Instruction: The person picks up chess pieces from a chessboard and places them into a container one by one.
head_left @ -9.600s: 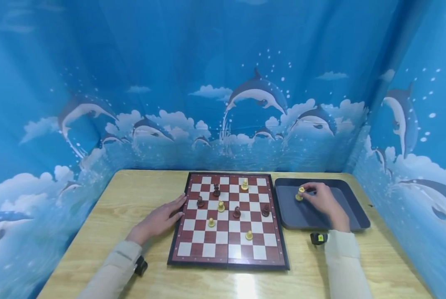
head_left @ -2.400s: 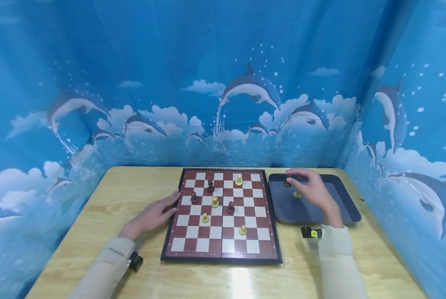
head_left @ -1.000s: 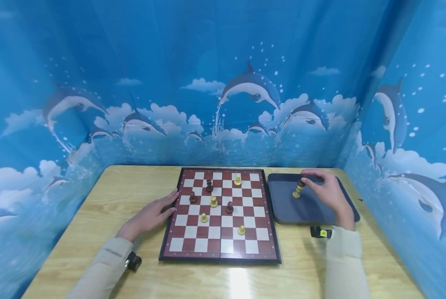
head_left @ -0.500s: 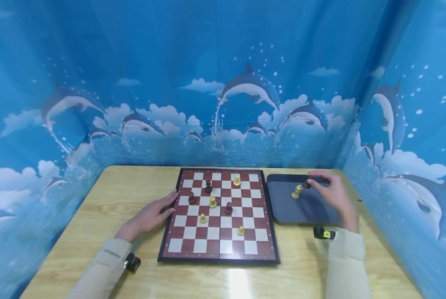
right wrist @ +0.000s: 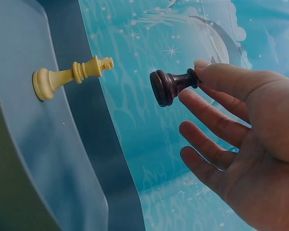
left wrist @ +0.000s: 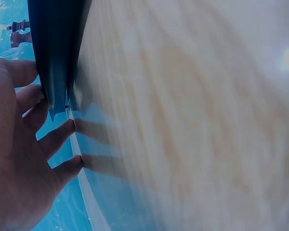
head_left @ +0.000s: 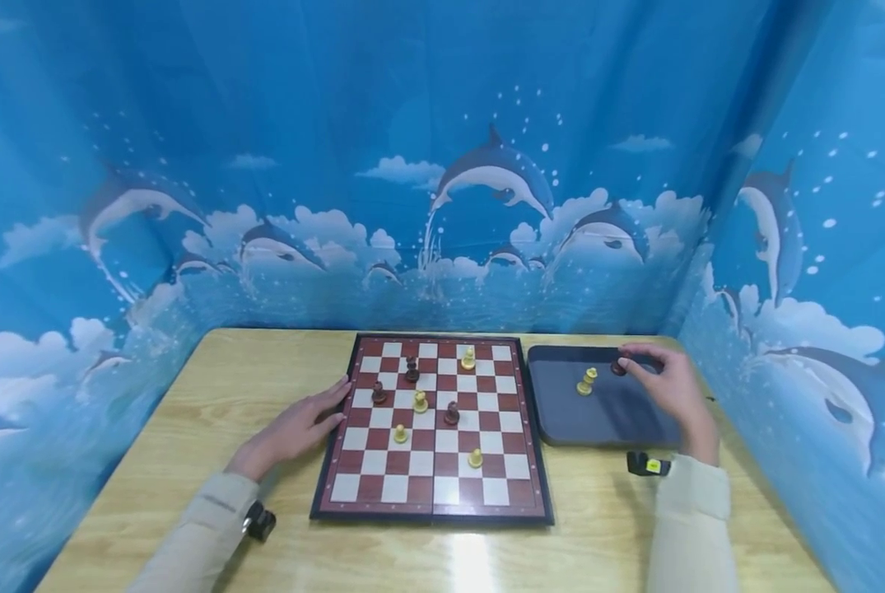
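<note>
My right hand (head_left: 672, 387) pinches a dark brown chess piece (right wrist: 168, 88) by its upper end between thumb and fingertips, over the far right part of the dark grey tray (head_left: 575, 428). Its head is hidden by the fingers and its base faces the tray. To its left a yellow king (head_left: 586, 381) stands upright in the tray. My left hand (head_left: 294, 430) rests with extended fingers at the left edge of the chessboard (head_left: 432, 520); in the left wrist view the fingers (left wrist: 58, 137) reach around the board's dark side.
On the board stand several pieces, among them a dark piece (head_left: 412, 370), a dark knight (head_left: 452, 413), a yellow piece (head_left: 421, 402) and a yellow pawn (head_left: 475, 458). The tray sits right beside the board on a wooden table (head_left: 590, 527). A dolphin-printed curtain (head_left: 383, 247) encloses the table.
The right hand let go of the yellow king in the tray, took the dark chess piece from the board's right side and carried it rightward past the king. The left hand stays at the board.
</note>
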`<state>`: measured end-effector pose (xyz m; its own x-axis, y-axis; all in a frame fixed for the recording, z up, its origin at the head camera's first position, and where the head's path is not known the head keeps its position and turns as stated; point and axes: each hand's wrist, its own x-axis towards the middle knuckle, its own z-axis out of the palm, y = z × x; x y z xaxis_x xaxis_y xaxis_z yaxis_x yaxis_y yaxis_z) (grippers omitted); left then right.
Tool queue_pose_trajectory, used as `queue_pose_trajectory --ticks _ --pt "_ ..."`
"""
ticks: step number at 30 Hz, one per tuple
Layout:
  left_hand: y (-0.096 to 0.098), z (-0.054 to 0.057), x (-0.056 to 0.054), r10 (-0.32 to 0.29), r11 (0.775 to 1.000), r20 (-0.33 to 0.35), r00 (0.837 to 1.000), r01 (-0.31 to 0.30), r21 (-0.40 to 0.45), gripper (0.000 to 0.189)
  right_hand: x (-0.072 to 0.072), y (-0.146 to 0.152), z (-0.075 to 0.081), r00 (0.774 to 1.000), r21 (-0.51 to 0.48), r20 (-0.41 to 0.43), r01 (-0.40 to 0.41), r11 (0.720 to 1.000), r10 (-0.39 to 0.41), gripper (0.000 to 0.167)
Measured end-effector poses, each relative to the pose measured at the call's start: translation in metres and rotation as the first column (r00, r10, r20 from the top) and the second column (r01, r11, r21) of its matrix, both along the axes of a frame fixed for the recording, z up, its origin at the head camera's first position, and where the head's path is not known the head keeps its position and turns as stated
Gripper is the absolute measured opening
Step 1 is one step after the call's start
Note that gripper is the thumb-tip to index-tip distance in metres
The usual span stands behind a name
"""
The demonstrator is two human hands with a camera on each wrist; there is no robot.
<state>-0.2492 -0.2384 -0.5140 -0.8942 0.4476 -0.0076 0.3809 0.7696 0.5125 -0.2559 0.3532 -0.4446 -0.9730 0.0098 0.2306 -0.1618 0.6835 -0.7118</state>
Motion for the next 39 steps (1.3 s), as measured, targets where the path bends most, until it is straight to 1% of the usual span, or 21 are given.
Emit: queue_pose_trajectory --ticks 4,12,17,25,30,34,39 --pt "-0.001 0.000 0.000 -0.003 1.000 0.000 1.000 0.003 -0.001 0.059 0.001 0.001 -0.002 1.000 -0.014 0.012 0.000 1.000 0.000 0.035" --pt "-0.001 -0.001 -0.001 -0.007 1.000 -0.006 1.000 0.007 0.004 0.059 0.002 0.005 -0.008 0.999 -0.039 0.044 0.006 0.999 -0.004 0.039" --pt "-0.001 0.000 0.001 -0.009 1.000 -0.008 1.000 0.009 0.006 0.059 -0.001 0.006 -0.012 0.999 -0.015 0.037 0.002 1.000 -0.002 0.035" --pt "0.000 0.001 0.003 -0.012 1.000 -0.003 1.000 0.012 0.011 0.059 -0.003 0.007 -0.021 0.994 0.031 0.113 0.013 0.999 -0.016 0.030" --pt "0.001 0.001 0.002 -0.011 1.000 -0.002 1.000 0.011 0.007 0.059 -0.008 0.010 -0.029 0.992 0.055 0.124 0.027 0.998 -0.034 0.029" --pt "-0.001 0.001 0.003 -0.009 1.000 -0.003 1.000 0.009 0.008 0.059 -0.009 0.011 -0.033 0.989 0.061 0.140 0.034 0.998 -0.042 0.030" --pt "-0.001 0.002 0.004 -0.016 1.000 -0.018 1.000 0.016 0.015 0.058 -0.010 0.014 -0.037 0.990 0.075 0.135 0.035 0.997 -0.045 0.029"
